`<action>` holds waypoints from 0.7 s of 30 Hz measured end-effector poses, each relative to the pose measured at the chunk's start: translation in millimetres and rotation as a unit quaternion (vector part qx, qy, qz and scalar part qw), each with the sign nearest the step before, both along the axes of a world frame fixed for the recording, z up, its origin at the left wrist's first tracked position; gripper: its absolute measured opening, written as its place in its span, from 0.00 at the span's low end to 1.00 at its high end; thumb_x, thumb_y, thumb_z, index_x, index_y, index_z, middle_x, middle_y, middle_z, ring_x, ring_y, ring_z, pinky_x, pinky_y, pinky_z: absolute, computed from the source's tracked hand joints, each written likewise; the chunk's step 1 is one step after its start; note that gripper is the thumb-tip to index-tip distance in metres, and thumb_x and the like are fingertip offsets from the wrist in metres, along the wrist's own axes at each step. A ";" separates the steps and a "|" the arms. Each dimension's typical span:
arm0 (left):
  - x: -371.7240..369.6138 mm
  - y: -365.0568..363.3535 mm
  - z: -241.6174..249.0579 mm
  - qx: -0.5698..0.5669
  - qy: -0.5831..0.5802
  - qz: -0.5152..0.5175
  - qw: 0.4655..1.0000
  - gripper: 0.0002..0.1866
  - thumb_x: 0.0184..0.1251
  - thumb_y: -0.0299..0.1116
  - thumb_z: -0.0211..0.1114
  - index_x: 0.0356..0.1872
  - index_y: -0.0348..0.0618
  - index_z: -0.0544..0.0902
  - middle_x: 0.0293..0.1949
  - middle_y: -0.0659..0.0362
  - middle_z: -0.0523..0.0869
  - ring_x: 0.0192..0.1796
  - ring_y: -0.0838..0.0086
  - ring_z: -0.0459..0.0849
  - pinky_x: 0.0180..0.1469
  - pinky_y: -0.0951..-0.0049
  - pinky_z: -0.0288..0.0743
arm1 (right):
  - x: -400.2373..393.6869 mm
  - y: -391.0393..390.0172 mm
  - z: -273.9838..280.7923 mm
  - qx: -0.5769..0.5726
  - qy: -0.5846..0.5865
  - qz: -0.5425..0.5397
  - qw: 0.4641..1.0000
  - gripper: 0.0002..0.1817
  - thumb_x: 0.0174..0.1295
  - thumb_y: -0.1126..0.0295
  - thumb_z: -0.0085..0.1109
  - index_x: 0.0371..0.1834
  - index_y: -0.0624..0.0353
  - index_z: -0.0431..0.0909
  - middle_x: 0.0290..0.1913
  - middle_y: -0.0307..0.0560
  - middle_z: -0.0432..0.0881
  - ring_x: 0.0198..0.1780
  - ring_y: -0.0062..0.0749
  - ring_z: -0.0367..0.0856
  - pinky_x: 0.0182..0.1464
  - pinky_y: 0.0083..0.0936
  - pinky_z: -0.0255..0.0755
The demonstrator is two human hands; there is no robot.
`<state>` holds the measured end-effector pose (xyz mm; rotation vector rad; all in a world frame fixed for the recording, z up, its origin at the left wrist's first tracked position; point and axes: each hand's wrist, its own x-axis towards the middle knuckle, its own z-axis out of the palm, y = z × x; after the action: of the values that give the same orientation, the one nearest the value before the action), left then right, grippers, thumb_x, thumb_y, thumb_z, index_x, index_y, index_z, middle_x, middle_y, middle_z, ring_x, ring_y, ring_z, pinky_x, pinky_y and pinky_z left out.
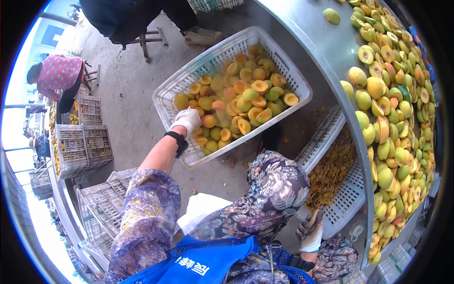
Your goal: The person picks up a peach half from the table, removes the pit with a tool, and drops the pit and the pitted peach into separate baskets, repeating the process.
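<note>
My left hand (pixel 188 120), in a white glove, is at the near left side of a white plastic basket (pixel 189 71), right against the fruit. Its fingers are curled, and what they hold, if anything, is hidden. Halved yellow-green and orange fruit (pixel 246 93) fills much of the basket. Low on the right, my right hand (pixel 310 226) wears a dirty, dark-stained glove. Its fingers are bent around something thin that I cannot make out, beside a second white basket (pixel 347 208) with brownish pits or scraps (pixel 333 170).
A metal table (pixel 302 23) heaped with cut fruit (pixel 392 118) curves along the right. Stacked crates (pixel 82 146) stand at the left, with another crate (pixel 101 203) nearer. A person in a pink dotted top (pixel 59 73) sits far left; another person's shoe (pixel 202 36) is beyond the basket.
</note>
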<state>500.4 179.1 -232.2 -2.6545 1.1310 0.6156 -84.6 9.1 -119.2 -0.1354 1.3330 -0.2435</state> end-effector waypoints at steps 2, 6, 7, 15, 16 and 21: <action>5.5 -10.2 15.1 0.005 0.007 0.035 0.999 0.14 0.67 0.46 0.67 0.41 0.50 0.90 0.41 0.49 0.93 0.46 0.50 0.91 0.49 0.54 0.85 | -0.7 -0.7 1.6 -0.013 0.009 0.006 1.000 0.28 0.71 0.30 0.56 0.32 0.44 0.74 0.15 0.28 0.59 0.11 0.21 0.57 0.13 0.22 0.50; -0.3 -67.1 62.3 -0.130 -0.019 0.015 0.991 0.12 0.71 0.46 0.65 0.44 0.51 0.88 0.41 0.51 0.91 0.47 0.50 0.90 0.48 0.51 0.83 | -4.3 2.4 -2.7 -0.015 0.009 0.006 1.000 0.28 0.71 0.30 0.56 0.32 0.43 0.74 0.15 0.28 0.59 0.11 0.20 0.57 0.13 0.21 0.50; -3.5 -83.5 67.2 -0.199 -0.022 -0.011 0.980 0.12 0.72 0.44 0.65 0.47 0.52 0.88 0.44 0.52 0.91 0.49 0.50 0.89 0.49 0.51 0.83 | -3.6 1.8 -3.6 -0.015 0.009 0.007 1.000 0.28 0.71 0.30 0.56 0.32 0.43 0.74 0.15 0.28 0.59 0.11 0.20 0.57 0.13 0.21 0.50; 2.6 -187.0 20.2 -0.133 0.023 0.016 0.991 0.11 0.69 0.39 0.66 0.49 0.57 0.89 0.43 0.51 0.92 0.49 0.52 0.90 0.51 0.55 0.83 | -6.0 1.9 -1.6 -0.018 0.023 -0.005 1.000 0.27 0.73 0.32 0.55 0.32 0.43 0.74 0.15 0.28 0.60 0.11 0.20 0.58 0.13 0.21 0.52; 3.8 -188.5 23.4 -0.164 -0.001 0.015 0.986 0.12 0.68 0.37 0.65 0.50 0.57 0.90 0.42 0.52 0.92 0.48 0.54 0.91 0.51 0.56 0.84 | -7.7 2.5 -3.1 -0.030 0.020 -0.003 0.999 0.27 0.73 0.32 0.55 0.32 0.43 0.74 0.15 0.28 0.61 0.11 0.20 0.58 0.13 0.21 0.52; 34.6 -139.0 60.1 -0.288 -0.037 0.002 0.957 0.13 0.69 0.35 0.67 0.51 0.52 0.90 0.44 0.50 0.93 0.47 0.55 0.92 0.49 0.60 0.85 | -8.6 2.7 -3.1 -0.023 0.008 -0.007 1.000 0.30 0.71 0.31 0.57 0.35 0.48 0.75 0.16 0.33 0.63 0.11 0.22 0.58 0.13 0.23 0.51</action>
<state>535.0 40.1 -172.2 -3.1160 1.4634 0.1973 -93.2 11.8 -122.3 -0.1676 1.3449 -0.2848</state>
